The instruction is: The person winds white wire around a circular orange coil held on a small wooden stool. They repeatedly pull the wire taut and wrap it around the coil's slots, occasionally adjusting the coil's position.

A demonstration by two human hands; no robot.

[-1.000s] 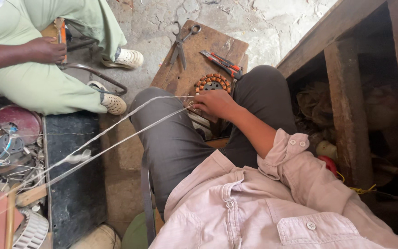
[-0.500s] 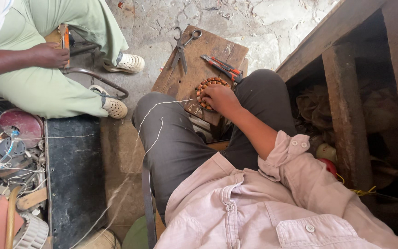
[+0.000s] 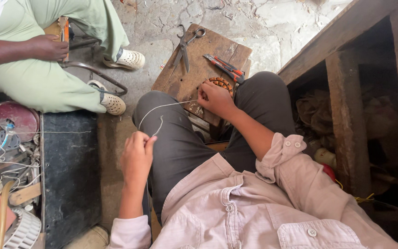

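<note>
Right hand (image 3: 215, 99) pinching one white thread (image 3: 162, 107) beside one copper coil ring (image 3: 220, 84) at wooden board's (image 3: 180, 83) near edge. Left hand (image 3: 137, 157) pinching thread's other end. One pair of scissors (image 3: 186, 44), one pair of pliers (image 3: 224, 68) on board.

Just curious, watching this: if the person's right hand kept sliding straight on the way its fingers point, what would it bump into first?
Probably the round copper-wound coil at the right hand's fingertips, on the brown wooden board; beyond lies the red-handled tool.

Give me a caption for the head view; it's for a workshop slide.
Left hand pinches white cord running to right hand at a copper-wound ring on a wooden stool.
</note>
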